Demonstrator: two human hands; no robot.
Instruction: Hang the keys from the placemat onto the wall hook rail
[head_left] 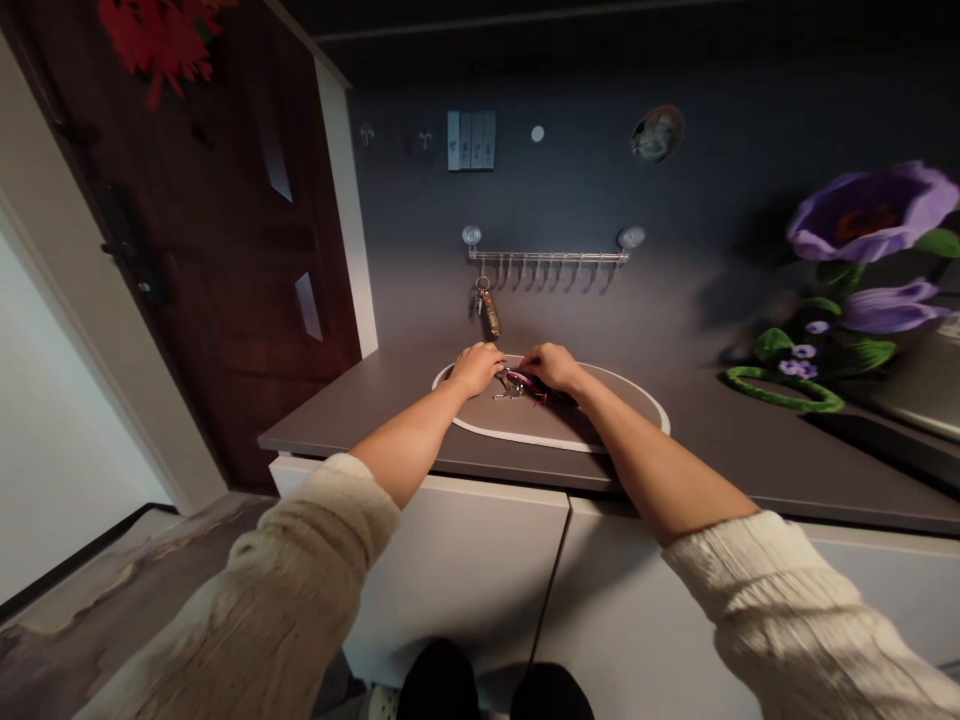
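Both hands meet over an oval mat (517, 428) with a pale border on the dark countertop. Between them is a bunch of keys (510, 386) with silvery metal parts and dark red, cord-like pieces. My left hand (478, 368) is closed, its fingertips pinching at the left side of the bunch. From the other side, my right hand (553, 366) curls its fingers on the reddish part; its grip is partly hidden. Just behind my left hand, another key set with a brown fob (490, 314) hangs from the leftmost hook of a rail (551, 257).
Purple artificial flowers (874, 215) and a green ring (784, 390) stand on the counter at right, beside a pale rounded object (930, 380). White cabinet doors (465, 560) are below. A dark red door (225, 250) is at left.
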